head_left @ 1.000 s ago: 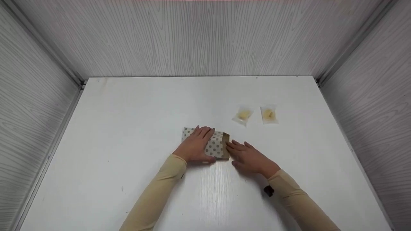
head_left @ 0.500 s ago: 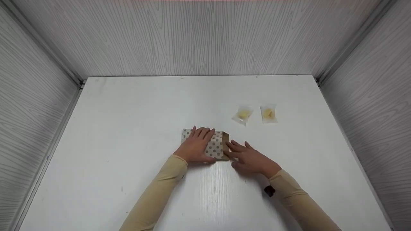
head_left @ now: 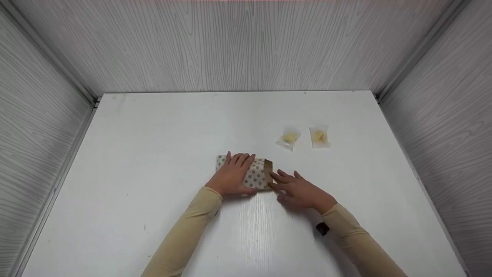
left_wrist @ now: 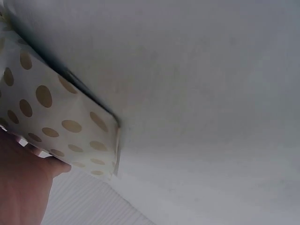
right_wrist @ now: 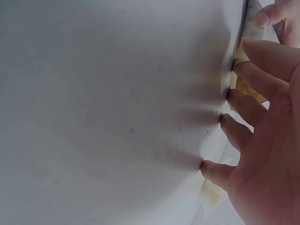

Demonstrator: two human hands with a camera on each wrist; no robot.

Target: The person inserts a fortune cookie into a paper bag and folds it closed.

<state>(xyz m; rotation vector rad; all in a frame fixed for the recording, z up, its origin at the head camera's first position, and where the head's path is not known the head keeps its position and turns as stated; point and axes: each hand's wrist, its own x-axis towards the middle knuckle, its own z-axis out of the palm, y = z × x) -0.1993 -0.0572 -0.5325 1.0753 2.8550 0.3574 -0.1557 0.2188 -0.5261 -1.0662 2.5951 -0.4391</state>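
Dotted bag [head_left: 254, 178], left hand [head_left: 232, 177] resting on top.

"How does the left hand [head_left: 232, 179] lie?"

"Back upward, fingers [head_left: 243, 158] reaching away from the body, thumb [head_left: 248, 191] stretched out toward the right."

"And the right hand [head_left: 301, 191]?"

"Back upward too, turned inward toward the left one. Its own camera shows all five digits fanned, with gaps between them."

"Are the hands touching?"

"No, near each other but apart, the left slightly farther from the body."

"The arms?"

"Left forearm [head_left: 184, 234] and right forearm [head_left: 363, 244] both slant inward, sleeved to the wrist."
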